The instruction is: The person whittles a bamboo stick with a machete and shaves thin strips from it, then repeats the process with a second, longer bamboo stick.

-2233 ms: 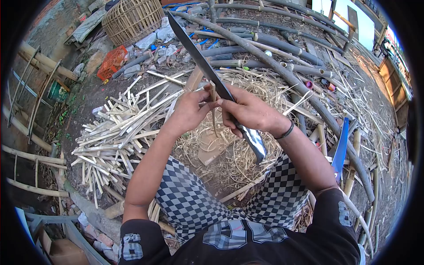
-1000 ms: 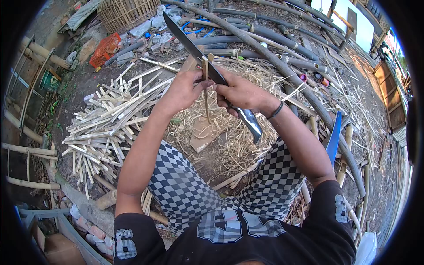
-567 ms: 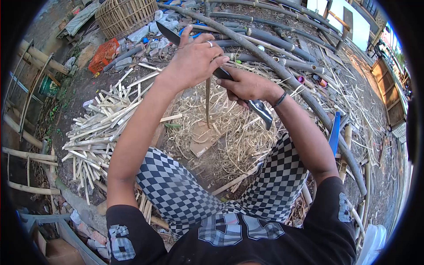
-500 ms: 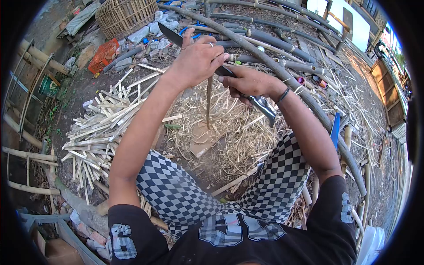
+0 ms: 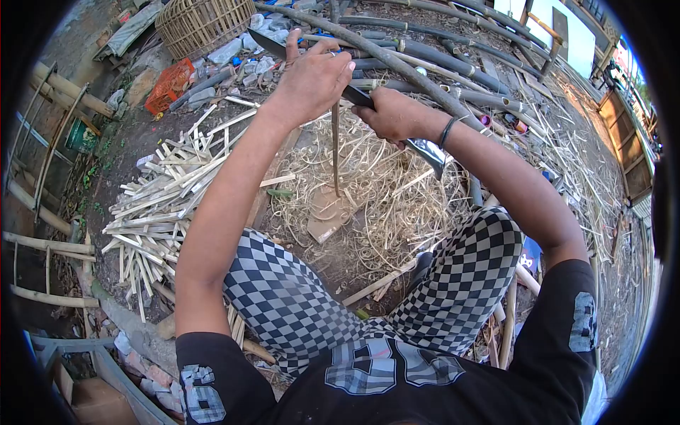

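In the head view, my left hand (image 5: pixel 308 85) is closed at the top of a thin bamboo strip (image 5: pixel 335 152), with its index finger raised. The strip hangs almost straight down to a flat piece of wood (image 5: pixel 326 223) on the ground. My right hand (image 5: pixel 398 115) grips the handle of a large knife with a long dark blade (image 5: pixel 263 42). The blade slants up to the left, passing behind my left hand and by the strip. A shiny curved handle end (image 5: pixel 431 157) sticks out below my right hand. My left fingers partly hide where blade and strip meet.
Curly shavings (image 5: pixel 389 180) cover the ground between my legs. Left lies a pile of split bamboo sticks (image 5: pixel 166 198). Long bamboo poles (image 5: pixel 439 62) lie ahead and to the right. Beyond the pile are an orange crate (image 5: pixel 170 85) and a woven basket (image 5: pixel 202 25).
My right hand has moved up and slightly left with the knife, and my right elbow has swung outward. My left hand has risen slightly. My right knee has shifted outward.
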### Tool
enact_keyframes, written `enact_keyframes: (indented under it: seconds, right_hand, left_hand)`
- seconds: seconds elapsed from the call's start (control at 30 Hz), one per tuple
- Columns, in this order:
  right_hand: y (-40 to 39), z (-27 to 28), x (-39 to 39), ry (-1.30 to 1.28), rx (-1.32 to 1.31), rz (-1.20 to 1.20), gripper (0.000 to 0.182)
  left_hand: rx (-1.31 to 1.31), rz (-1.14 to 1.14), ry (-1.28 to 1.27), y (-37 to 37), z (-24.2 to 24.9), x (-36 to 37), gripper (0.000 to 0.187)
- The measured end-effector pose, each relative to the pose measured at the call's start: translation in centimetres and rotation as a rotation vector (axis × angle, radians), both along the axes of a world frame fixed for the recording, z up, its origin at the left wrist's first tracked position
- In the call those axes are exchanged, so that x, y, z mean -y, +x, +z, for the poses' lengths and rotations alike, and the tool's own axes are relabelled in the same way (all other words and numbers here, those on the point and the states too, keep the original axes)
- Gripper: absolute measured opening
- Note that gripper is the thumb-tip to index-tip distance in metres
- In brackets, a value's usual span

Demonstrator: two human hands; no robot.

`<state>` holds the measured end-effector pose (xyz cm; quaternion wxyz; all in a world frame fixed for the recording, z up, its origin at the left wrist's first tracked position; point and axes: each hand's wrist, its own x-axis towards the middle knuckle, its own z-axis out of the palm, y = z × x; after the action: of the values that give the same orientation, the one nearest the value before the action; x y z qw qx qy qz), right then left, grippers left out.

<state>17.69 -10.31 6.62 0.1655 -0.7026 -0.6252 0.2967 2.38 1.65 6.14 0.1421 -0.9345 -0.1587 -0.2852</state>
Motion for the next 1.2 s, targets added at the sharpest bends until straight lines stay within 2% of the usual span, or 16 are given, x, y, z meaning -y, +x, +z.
enact_keyframes:
  seconds: [0.13,0.2,0.33,0.4,0.43,0.57,0.63,0.7,0.77,0.8,0.93,1.0,1.07,1.13,1.17,1.2]
  right_hand:
    - [0.6,-2.2,-0.3,0.161,0.199,0.013,0.05]
    - [1.1,-3.7,-0.5,0.481,0.358,0.1,0.046]
    - [1.2,-3.9,-1.3,0.485,0.349,0.117,0.046]
    - [0.9,-1.3,-0.6,-0.251,-0.211,0.074,0.044]
    - [0.9,-1.6,-0.3,-0.327,-0.289,0.072,0.042]
    - [1.0,-4.2,-0.8,-0.252,-0.266,0.14,0.041]
    - [-0.9,-3.8,-0.6,-0.005,0.052,0.037,0.042]
    - [-1.2,-4.5,-0.7,0.026,0.079,-0.025,0.044]
    - [-0.1,-7.7,-1.8,0.507,0.424,0.054,0.043]
    - [-0.6,-7.3,-2.0,0.387,0.378,0.003,0.041]
    - [-0.4,-6.5,-2.9,0.337,0.254,0.095,0.044]
    - [-0.6,-4.9,-1.9,-0.229,-0.342,0.048,0.048]
    - [-0.8,-6.2,-1.7,-0.239,-0.292,0.064,0.047]
    - [-1.2,-6.9,-1.9,-0.176,-0.119,0.086,0.047]
    - [-1.4,-7.2,-2.0,-0.177,-0.121,0.089,0.047]
    - [-2.3,-6.8,-1.7,-0.101,-0.037,0.022,0.047]
  left_hand:
    - [-0.063,0.03,0.015,-0.5,0.4,0.6,0.031]
    - [-0.086,0.048,0.003,-0.5,0.4,0.9,0.031]
    - [-0.074,0.054,-0.032,-0.8,-0.6,0.4,0.032]
    - [-0.046,0.034,-0.055,-1.0,-0.8,0.3,0.032]
    - [-0.081,0.022,-0.098,-1.3,-0.8,0.5,0.032]
    - [-0.037,0.017,-0.168,-1.5,-1.5,0.1,0.033]
    - [-0.042,0.049,-0.184,-1.7,-1.4,-0.5,0.033]
    - [-0.055,0.069,-0.195,-2.0,-1.3,-0.6,0.033]
    - [-0.065,0.129,-0.152,-2.0,-1.2,-0.2,0.032]
    - [-0.068,0.126,-0.147,-2.0,-1.4,-0.5,0.032]
    - [-0.018,0.095,-0.192,-2.2,-2.3,-1.8,0.03]
    - [-0.012,0.057,-0.229,-2.1,-2.5,-1.8,0.03]
    - [-0.021,-0.038,-0.234,-2.0,-2.3,-1.3,0.029]
    - [-0.021,-0.024,-0.269,-2.0,-2.3,-1.3,0.029]
    - [-0.016,-0.006,-0.304,-2.1,-2.3,-1.4,0.03]
    - [-0.016,-0.001,-0.304,-2.2,-2.3,-1.7,0.03]
